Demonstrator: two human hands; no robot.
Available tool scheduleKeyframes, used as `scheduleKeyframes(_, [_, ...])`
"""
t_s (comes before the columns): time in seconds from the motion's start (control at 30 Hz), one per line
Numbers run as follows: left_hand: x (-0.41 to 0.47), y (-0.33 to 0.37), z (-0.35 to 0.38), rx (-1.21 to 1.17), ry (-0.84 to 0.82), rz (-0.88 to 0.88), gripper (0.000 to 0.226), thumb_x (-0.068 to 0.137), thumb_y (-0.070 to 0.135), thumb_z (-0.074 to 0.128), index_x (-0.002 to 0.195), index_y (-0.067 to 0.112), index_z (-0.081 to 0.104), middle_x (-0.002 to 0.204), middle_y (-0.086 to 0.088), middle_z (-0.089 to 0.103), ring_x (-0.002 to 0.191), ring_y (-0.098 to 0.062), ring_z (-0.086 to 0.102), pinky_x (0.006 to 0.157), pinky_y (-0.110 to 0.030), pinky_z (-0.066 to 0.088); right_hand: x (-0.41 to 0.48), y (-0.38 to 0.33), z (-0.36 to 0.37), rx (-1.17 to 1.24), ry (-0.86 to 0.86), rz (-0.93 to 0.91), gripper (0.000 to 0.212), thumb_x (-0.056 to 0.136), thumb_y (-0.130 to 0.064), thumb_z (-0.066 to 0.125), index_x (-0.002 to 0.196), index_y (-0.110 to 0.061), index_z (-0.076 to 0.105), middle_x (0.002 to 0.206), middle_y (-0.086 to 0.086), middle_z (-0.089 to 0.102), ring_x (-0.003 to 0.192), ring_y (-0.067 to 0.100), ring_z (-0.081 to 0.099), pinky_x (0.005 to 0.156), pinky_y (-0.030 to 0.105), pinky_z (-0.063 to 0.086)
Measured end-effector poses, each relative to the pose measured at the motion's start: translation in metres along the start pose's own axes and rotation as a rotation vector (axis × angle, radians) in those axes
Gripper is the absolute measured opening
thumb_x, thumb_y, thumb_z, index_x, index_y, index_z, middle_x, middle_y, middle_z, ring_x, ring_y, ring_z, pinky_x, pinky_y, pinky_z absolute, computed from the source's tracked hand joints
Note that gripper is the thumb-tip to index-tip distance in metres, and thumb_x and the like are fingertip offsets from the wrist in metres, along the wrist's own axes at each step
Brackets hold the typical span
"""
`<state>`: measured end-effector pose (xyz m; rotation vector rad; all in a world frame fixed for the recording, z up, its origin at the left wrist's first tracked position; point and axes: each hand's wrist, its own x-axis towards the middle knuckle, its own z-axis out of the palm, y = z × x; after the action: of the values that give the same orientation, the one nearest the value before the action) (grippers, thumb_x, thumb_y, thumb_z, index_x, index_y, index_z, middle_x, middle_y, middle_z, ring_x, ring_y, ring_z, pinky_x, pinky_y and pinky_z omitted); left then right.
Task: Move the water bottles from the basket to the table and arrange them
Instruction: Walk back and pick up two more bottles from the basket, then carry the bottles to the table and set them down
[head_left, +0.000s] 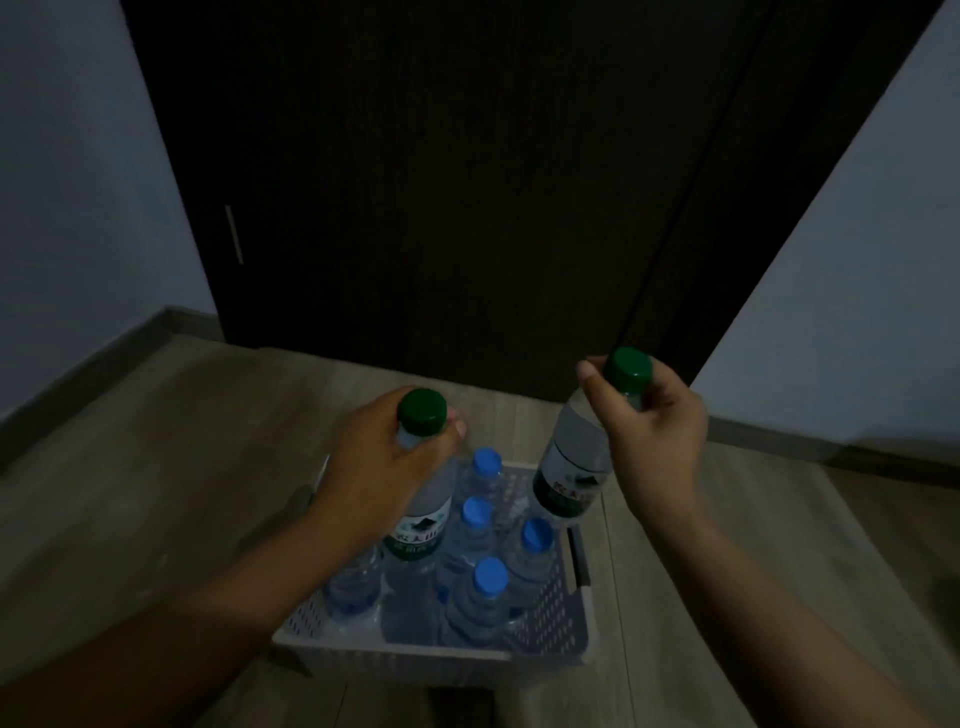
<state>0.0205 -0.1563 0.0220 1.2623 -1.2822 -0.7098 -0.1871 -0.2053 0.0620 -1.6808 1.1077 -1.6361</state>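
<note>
Both hands grip bottles at the basket (415, 652)

The basket sits on the floor (156, 519) and holds upright blue-capped bottles (475, 597). The left hand (384, 457) curls round the neck of the left green-capped bottle (418, 525) over the basket's left side. The right hand (654, 431) pinches the neck of the tilted right green-capped bottle (574, 462) above the basket's far right corner.

The left green-capped bottle (418, 525), clear with a dark green label, is gripped at the neck by the left hand (382, 460), with its base low in the pale perforated basket (415, 650). The right green-capped bottle (574, 467) tilts above the basket's far right corner, held by the right hand (655, 434). Blue-capped bottles (477, 525) stand upright inside.
</note>
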Motion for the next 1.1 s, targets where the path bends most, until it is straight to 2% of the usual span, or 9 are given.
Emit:
scheduleKeyframes(0.1, [0.016, 0.023, 0.000, -0.041, 0.013, -0.005, 0.006, 0.080, 0.025, 0.072, 0.082, 0.021, 0.069, 0.082, 0.002, 0.071, 0.077, -0.010, 0.067, 0.065, -0.018, 0.053, 0.017, -0.023, 0.001, 0.002, 0.030, -0.053, 0.004, 0.086, -0.022, 0.069, 0.086, -0.026, 0.068, 0.080, -0.016, 0.069, 0.076, -0.002, 0.064, 0.065, 0.009, 0.049])
scheduleKeyframes(0.2, [0.037, 0.050, -0.001, -0.064, 0.035, 0.012, 0.013, 0.073, 0.032, 0.070, 0.076, 0.020, 0.066, 0.072, 0.002, 0.069, 0.067, -0.006, 0.066, 0.058, -0.016, 0.052, 0.041, -0.044, 0.002, 0.003, 0.029, -0.063, 0.005, 0.086, -0.027, 0.068, 0.082, -0.026, 0.066, 0.078, -0.008, 0.068, 0.071, 0.002, 0.064, 0.063, 0.013, 0.052])
scheduleKeyframes(0.37, [0.081, 0.100, -0.009, -0.012, 0.038, 0.045, 0.013, 0.077, 0.022, 0.073, 0.071, 0.015, 0.064, 0.067, -0.006, 0.066, 0.058, -0.007, 0.062, 0.051, -0.013, 0.047, 0.085, -0.077, 0.011, 0.011, -0.013, -0.077, 0.008, 0.087, -0.031, 0.067, 0.082, -0.025, 0.065, 0.082, -0.003, 0.066, 0.072, 0.005, 0.065, 0.064, 0.016, 0.055])
scheduleKeyframes(0.57, [0.135, 0.188, -0.036, 0.042, 0.074, 0.053, 0.019, 0.079, 0.019, 0.071, 0.077, 0.002, 0.064, 0.072, -0.013, 0.065, 0.067, -0.019, 0.063, 0.055, -0.017, 0.048, 0.157, -0.143, 0.022, 0.028, -0.039, -0.081, 0.012, 0.087, -0.024, 0.067, 0.076, -0.020, 0.064, 0.072, -0.004, 0.065, 0.066, 0.005, 0.062, 0.059, 0.014, 0.051])
scheduleKeyframes(0.67, [0.162, 0.252, -0.054, 0.092, 0.060, 0.053, 0.021, 0.081, 0.017, 0.070, 0.076, -0.002, 0.063, 0.073, -0.017, 0.065, 0.068, -0.020, 0.063, 0.057, -0.018, 0.048, 0.198, -0.197, 0.024, 0.056, -0.059, -0.042, 0.008, 0.087, -0.020, 0.067, 0.081, -0.014, 0.066, 0.077, 0.001, 0.066, 0.067, 0.004, 0.062, 0.060, 0.014, 0.051])
scheduleKeyframes(0.83, [0.206, 0.383, -0.095, 0.102, 0.099, 0.048, 0.021, 0.081, 0.021, 0.070, 0.075, 0.002, 0.064, 0.074, -0.014, 0.068, 0.069, -0.017, 0.065, 0.060, -0.017, 0.049, 0.278, -0.315, 0.016, 0.075, -0.086, -0.025, 0.012, 0.086, -0.022, 0.068, 0.080, -0.013, 0.065, 0.073, -0.005, 0.066, 0.065, 0.003, 0.064, 0.058, 0.013, 0.051])
scheduleKeyframes(0.97, [0.232, 0.490, -0.127, 0.107, 0.096, 0.079, 0.021, 0.081, 0.021, 0.070, 0.074, 0.002, 0.063, 0.074, -0.014, 0.069, 0.074, -0.023, 0.068, 0.067, -0.029, 0.054, 0.335, -0.421, 0.009, 0.066, -0.111, -0.066, 0.014, 0.086, -0.025, 0.067, 0.081, -0.012, 0.064, 0.076, 0.002, 0.065, 0.068, 0.009, 0.065, 0.060, 0.017, 0.054])
scheduleKeyframes(1.1, [0.257, 0.626, -0.166, 0.085, 0.087, 0.125, 0.024, 0.081, 0.021, 0.071, 0.078, -0.002, 0.063, 0.078, -0.020, 0.068, 0.076, -0.030, 0.068, 0.072, -0.039, 0.055, 0.398, -0.555, -0.003, 0.096, -0.117, -0.098, 0.017, 0.086, -0.026, 0.068, 0.084, -0.009, 0.066, 0.077, 0.006, 0.067, 0.071, 0.016, 0.067, 0.061, 0.021, 0.054])
